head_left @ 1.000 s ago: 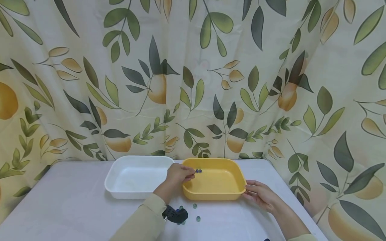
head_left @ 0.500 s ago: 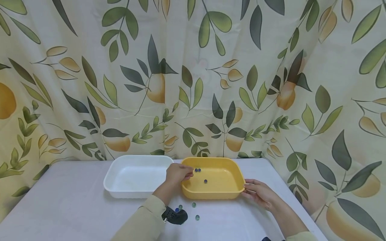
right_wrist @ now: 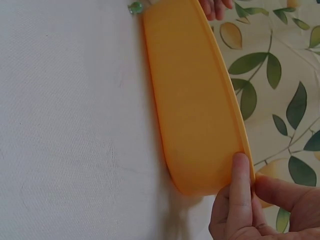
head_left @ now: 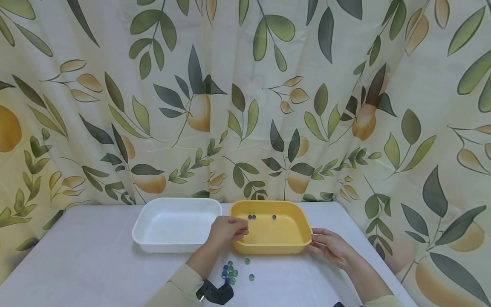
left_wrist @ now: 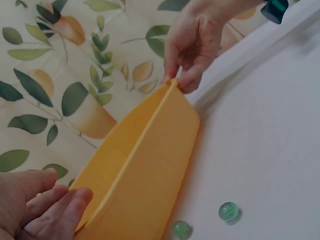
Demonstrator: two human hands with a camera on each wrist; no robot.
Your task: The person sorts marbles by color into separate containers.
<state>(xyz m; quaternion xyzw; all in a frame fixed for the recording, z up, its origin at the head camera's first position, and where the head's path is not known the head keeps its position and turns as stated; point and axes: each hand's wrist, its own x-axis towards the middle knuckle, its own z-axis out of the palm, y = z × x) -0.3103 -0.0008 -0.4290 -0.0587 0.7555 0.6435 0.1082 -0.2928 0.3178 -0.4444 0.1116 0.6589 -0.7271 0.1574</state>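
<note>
My left hand (head_left: 227, 229) hovers over the left rim of the yellow tray (head_left: 276, 237). In the left wrist view its thumb and fingers are relaxed, with no marble seen between them. My right hand (head_left: 330, 248) pinches the tray's right rim, thumb on one side and fingers on the other in the right wrist view. Inside the tray lie two blue marbles (head_left: 250, 217) side by side near the back left, and a single dark blue marble (head_left: 274, 217) farther right. The left wrist view shows the tray's front wall, which hides its floor.
Several green and blue marbles (head_left: 231, 269) cluster on the table before the tray. Two green marbles (head_left: 247, 261) lie apart, right of that cluster. A white tray (head_left: 174, 224) stands left of the yellow one. Behind the table hangs a leaf-patterned curtain (head_left: 245, 106).
A third blue marble has appeared in the yellow tray and rolled toward the back right. My left hand has shifted slightly toward me, uncovering the marble cluster. The right hand keeps its hold.
</note>
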